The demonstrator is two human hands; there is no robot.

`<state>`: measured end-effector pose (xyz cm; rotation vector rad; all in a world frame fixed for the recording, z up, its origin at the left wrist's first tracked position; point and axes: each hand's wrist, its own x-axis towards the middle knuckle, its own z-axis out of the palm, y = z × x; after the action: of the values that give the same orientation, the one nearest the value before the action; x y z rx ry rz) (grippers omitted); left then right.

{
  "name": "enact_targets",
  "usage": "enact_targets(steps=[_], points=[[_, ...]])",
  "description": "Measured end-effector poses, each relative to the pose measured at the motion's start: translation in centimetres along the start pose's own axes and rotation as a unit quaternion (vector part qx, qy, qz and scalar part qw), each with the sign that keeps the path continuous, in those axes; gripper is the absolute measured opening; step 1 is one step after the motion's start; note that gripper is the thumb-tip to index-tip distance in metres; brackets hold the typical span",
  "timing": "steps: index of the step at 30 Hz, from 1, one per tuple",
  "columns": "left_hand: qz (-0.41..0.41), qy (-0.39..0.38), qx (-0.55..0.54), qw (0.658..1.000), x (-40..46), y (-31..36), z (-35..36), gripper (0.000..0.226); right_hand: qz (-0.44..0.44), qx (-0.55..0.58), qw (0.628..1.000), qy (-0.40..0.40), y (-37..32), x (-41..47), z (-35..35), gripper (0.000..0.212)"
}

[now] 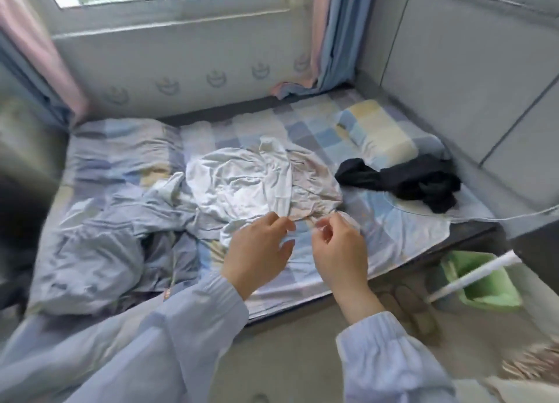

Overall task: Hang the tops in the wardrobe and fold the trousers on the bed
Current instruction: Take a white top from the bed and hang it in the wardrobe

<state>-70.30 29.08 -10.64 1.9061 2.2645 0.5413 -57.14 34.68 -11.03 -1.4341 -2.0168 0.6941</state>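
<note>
At centre frame, on the checked bed (378, 245): a crumpled white garment (239, 184) with a beige, faintly patterned one (311, 178) lapped against its right side. Both hands at the near hem of that pile. Left hand (257, 251) with thumb and forefinger closed on the cloth edge, other fingers loosely spread. Right hand (338, 251) curled, fingertips pinching the same hem just beside it. Probably the sorting step: lifting one piece clear to learn whether top or trousers. Not yet possible to say which. Next move likely calls for a firm hold on the two corners, a lift and a shake to open the cloth out, then either laying flat to fold or carrying off to a wardrobe, none in view.

To the right of centre, a dark garment (423, 181) bunched near the pillow (381, 133). At lower left, a rumpled pale blue quilt (99, 251).

At lower right, on the floor, a green bin (484, 293), seemingly nothing inside; a white rod (472, 277) slanting across its mouth.
</note>
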Motion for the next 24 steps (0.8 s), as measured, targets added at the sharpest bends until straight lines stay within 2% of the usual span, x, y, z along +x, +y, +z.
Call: enact_targets(steps=[3, 7, 12, 16, 19, 24], points=[[-0.054, -0.021, -0.005, 0.998, 2.2, -5.1, 1.7, 0.024, 0.010, 0.008, 0.998, -0.066, -0.3, 2.9, 4.9, 0.008], [-0.115, -0.088, -0.001, 0.989, 6.3, -10.1, 5.6, 0.027, 0.025, -0.006, 0.990, -0.137, 2.0, 8.4, 10.3, 0.008], [-0.194, -0.121, 0.013, 0.973, 14.4, -16.1, 10.2, 0.028, -0.073, -0.111, 0.956, -0.261, 6.0, 18.5, 17.7, 0.015], [-0.246, -0.152, 0.009, 0.957, 19.5, -21.5, 15.7, 0.027, -0.119, -0.183, 0.931, -0.293, 10.7, 25.8, 23.8, 0.016], [-0.282, -0.191, 0.014, 0.940, 21.0, -25.6, 21.6, 0.027, -0.083, -0.194, 0.933, -0.291, 15.0, 28.5, 28.9, 0.016], [-0.263, -0.273, 0.043, 0.925, 22.3, -30.6, 32.4, 0.029, -0.066, -0.210, 0.917, -0.332, 22.9, 28.6, 37.2, 0.018]])
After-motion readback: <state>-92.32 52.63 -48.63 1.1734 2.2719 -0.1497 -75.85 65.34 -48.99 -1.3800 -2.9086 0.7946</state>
